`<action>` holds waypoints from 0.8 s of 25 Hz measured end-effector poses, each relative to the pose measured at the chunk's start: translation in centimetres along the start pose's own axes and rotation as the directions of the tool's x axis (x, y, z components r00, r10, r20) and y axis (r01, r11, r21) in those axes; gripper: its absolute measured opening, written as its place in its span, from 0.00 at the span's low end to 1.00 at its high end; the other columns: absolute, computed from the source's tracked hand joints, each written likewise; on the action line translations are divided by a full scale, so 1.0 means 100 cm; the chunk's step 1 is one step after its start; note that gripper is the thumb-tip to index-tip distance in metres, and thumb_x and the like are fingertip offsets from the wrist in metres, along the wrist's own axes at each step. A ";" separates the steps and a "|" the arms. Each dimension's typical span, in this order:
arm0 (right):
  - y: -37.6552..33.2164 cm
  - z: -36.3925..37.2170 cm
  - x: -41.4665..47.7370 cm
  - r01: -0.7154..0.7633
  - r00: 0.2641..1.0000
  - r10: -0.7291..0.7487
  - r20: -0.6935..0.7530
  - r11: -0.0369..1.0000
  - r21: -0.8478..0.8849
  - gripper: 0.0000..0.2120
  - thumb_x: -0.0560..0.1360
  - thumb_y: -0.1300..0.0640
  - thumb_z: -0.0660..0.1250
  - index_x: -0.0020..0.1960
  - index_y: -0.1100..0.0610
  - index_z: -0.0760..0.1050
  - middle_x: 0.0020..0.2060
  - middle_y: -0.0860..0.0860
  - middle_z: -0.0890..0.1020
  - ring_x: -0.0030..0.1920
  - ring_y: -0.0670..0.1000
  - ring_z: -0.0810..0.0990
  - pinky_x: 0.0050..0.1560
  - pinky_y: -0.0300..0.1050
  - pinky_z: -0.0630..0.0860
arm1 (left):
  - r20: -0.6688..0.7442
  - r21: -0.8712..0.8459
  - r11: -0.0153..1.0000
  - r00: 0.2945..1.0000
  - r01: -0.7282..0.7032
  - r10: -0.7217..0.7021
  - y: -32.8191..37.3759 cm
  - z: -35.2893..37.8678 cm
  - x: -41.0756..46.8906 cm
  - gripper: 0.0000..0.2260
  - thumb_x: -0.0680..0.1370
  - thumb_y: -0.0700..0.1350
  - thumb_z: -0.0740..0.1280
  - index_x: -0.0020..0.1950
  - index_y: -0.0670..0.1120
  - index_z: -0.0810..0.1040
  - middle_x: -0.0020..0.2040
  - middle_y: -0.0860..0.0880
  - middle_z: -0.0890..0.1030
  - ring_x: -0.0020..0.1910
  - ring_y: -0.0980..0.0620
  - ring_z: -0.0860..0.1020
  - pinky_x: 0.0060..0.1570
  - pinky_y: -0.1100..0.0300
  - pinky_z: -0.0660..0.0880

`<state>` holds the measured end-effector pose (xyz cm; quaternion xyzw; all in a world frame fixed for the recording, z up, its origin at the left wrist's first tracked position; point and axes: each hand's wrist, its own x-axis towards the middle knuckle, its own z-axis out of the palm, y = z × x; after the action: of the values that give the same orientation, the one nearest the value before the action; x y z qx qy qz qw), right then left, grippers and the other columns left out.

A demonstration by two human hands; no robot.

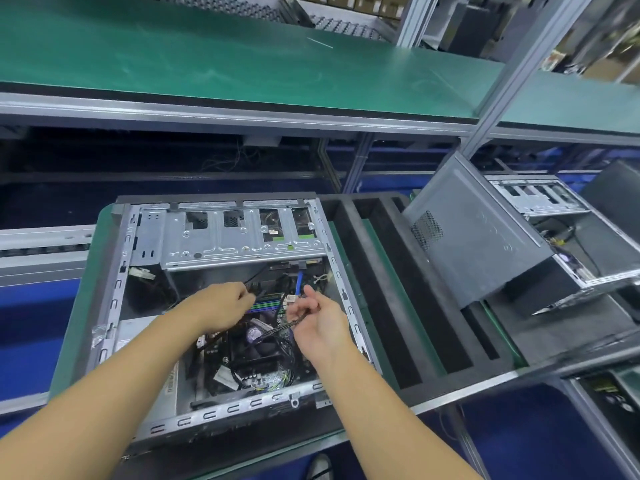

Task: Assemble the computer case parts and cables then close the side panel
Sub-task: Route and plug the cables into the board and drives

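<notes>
While left hand (221, 306) fingers clamp a black cable (258, 276), right hand (320, 322) fingers pinch thin black wires (280, 328).

Side panel (474, 233) leans right of open case (221, 306); perhaps touching neither.

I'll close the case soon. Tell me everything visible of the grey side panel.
The side panel is a dark grey metal sheet with a perforated vent patch near its left edge. It stands tilted, lower edge in the black foam tray right of the open case. Neither the left hand nor the right hand touches it.
</notes>
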<state>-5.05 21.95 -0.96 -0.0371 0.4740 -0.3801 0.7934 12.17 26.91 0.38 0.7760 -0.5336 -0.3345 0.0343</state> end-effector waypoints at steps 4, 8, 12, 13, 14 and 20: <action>-0.003 -0.004 -0.001 -0.144 0.986 0.140 0.090 0.988 0.049 0.17 0.84 0.50 0.53 0.52 0.61 0.73 0.24 0.47 0.60 0.19 0.47 0.56 0.21 0.39 0.54 | 0.164 0.248 0.965 0.986 -0.080 0.039 -0.004 -0.003 -0.002 0.08 0.76 0.52 0.67 0.54 0.53 0.76 0.55 0.51 0.75 0.49 0.50 0.77 0.52 0.58 0.75; -0.002 -0.003 -0.004 -0.094 0.976 0.098 0.194 0.995 -0.032 0.21 0.84 0.44 0.49 0.55 0.56 0.76 0.30 0.49 0.63 0.27 0.48 0.56 0.28 0.41 0.53 | 0.285 0.122 0.990 0.958 -0.066 0.029 -0.001 -0.007 -0.007 0.04 0.77 0.50 0.65 0.50 0.52 0.77 0.47 0.51 0.79 0.37 0.54 0.77 0.43 0.58 0.76; -0.002 0.001 -0.004 -0.043 0.966 0.070 0.247 0.993 -0.113 0.24 0.85 0.39 0.49 0.51 0.54 0.78 0.30 0.48 0.65 0.28 0.48 0.58 0.29 0.41 0.56 | 0.531 -0.109 0.994 0.846 0.008 0.051 -0.003 -0.010 -0.017 0.07 0.79 0.48 0.66 0.47 0.45 0.78 0.36 0.48 0.82 0.34 0.49 0.81 0.45 0.48 0.80; -0.001 0.003 -0.005 -0.020 0.960 0.056 0.276 0.991 -0.132 0.22 0.85 0.41 0.52 0.49 0.54 0.77 0.30 0.48 0.66 0.28 0.48 0.59 0.30 0.41 0.57 | 0.482 -0.149 0.989 0.873 -0.006 0.078 -0.003 -0.011 -0.018 0.07 0.80 0.47 0.66 0.46 0.44 0.78 0.36 0.47 0.81 0.33 0.49 0.80 0.41 0.49 0.80; -0.001 0.005 -0.006 0.012 0.952 0.032 0.305 0.990 -0.141 0.19 0.85 0.43 0.54 0.47 0.53 0.76 0.31 0.48 0.68 0.28 0.48 0.61 0.30 0.41 0.59 | 0.351 -0.162 0.987 0.934 -0.015 0.072 -0.002 -0.013 -0.017 0.08 0.81 0.46 0.65 0.46 0.44 0.78 0.36 0.47 0.80 0.30 0.50 0.79 0.36 0.52 0.79; -0.004 0.003 -0.007 0.473 0.879 -0.399 0.262 0.652 -0.592 0.08 0.84 0.53 0.62 0.49 0.55 0.76 0.37 0.48 0.76 0.32 0.44 0.71 0.35 0.36 0.68 | -0.052 -0.666 0.729 0.965 0.157 -0.256 -0.004 -0.035 -0.003 0.13 0.79 0.33 0.55 0.49 0.42 0.79 0.34 0.46 0.75 0.21 0.50 0.71 0.22 0.61 0.72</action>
<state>-5.26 22.02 -0.15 -0.4385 0.5077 -0.3721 0.6415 14.37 26.30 3.10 0.7904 -0.2886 -0.4468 0.3041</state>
